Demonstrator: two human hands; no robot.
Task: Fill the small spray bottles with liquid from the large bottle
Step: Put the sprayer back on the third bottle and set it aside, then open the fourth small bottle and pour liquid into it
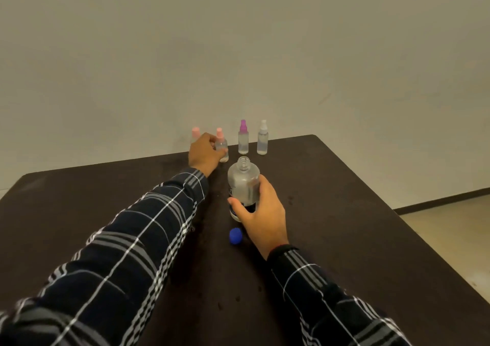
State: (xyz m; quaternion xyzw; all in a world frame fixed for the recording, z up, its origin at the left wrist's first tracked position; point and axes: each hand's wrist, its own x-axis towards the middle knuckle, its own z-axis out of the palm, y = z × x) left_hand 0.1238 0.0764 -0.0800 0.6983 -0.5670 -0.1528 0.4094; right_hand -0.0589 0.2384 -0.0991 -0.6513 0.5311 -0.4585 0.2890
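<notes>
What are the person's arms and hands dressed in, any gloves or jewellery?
Both arms wear long sleeves of a dark navy plaid shirt, crossed by white and grey lines, with buttoned cuffs at the wrists. The left hand and right hand are bare: no gloves, and no rings or watch that can be seen.

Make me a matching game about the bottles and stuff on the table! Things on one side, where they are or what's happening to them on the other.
Things:
1. Big bottle
2. Blue cap
3. Purple-top bottle
4. White-top bottle

States:
A. Lying on the table near the right wrist
B. Farthest right in the back row
C. Open, held by the right hand
D. Standing between a pink-top bottle and the white-top one

Pairs: 1-C, 2-A, 3-D, 4-B
</notes>
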